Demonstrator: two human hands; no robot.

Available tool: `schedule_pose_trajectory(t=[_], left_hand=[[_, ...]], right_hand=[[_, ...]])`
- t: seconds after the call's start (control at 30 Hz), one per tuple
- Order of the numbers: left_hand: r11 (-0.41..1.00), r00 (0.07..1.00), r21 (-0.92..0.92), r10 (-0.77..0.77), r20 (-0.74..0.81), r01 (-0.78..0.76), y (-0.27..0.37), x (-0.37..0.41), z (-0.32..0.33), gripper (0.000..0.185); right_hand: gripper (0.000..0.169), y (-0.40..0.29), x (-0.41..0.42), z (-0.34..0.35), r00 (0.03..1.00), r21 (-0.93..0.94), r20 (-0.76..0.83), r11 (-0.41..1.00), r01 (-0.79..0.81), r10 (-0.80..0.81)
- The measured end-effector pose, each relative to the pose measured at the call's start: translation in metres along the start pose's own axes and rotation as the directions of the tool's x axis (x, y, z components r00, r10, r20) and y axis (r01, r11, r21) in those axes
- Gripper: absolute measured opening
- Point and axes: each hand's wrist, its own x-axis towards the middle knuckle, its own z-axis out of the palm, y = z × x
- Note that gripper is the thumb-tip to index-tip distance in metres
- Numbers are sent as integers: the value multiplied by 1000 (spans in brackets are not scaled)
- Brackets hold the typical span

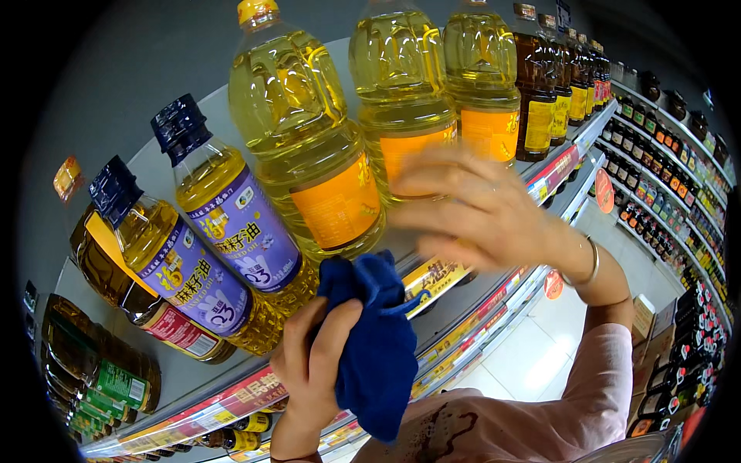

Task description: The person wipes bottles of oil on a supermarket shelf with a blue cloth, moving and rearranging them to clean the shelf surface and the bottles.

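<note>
My left hand (315, 353) grips a crumpled dark blue cloth (376, 359) at the shelf's front edge. My right hand (469, 208) is blurred, holds nothing, and has its fingers apart in front of a large clear bottle of yellow oil (399, 75) with an orange label. Whether it touches that bottle I cannot tell. Similar large oil bottles stand on either side, the left one (295, 92) just behind the cloth. Further left are two smaller flaxseed oil bottles (249, 231) (191, 272) with purple labels and dark blue caps.
Dark oil bottles (535, 87) continue along the shelf (399, 240) to the right. Green-labelled bottles (116, 370) stand at far left. Price strips (231, 405) line the shelf edges. Across the tiled floor (509, 362) are stocked shelves (666, 150) and cartons (642, 318).
</note>
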Motion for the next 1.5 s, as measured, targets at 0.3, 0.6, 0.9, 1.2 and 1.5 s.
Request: schedule_pose_trajectory(t=[0.3,0.6,0.9,1.2,1.5], left_hand=[[985,999,172,19,34,-24,-5,-9,-7,45],[992,999,116,-44,7,43,-9,-11,-2,50],[990,996,106,-88,-14,89,-11,-16,1,47],[989,988,-7,151,38,-151,25,-16,11,49],[976,959,92,174,222,-199,18,3,1,37]], right_hand=[[61,52,15,12,946,-523,323,839,150,32],[57,104,26,58,859,-792,414,585,176,302],[26,108,19,57,758,-881,285,473,-34,586],[110,-66,-62,-3,958,709,222,645,-286,181],[60,-23,-45,-16,712,665,-149,603,-442,686]])
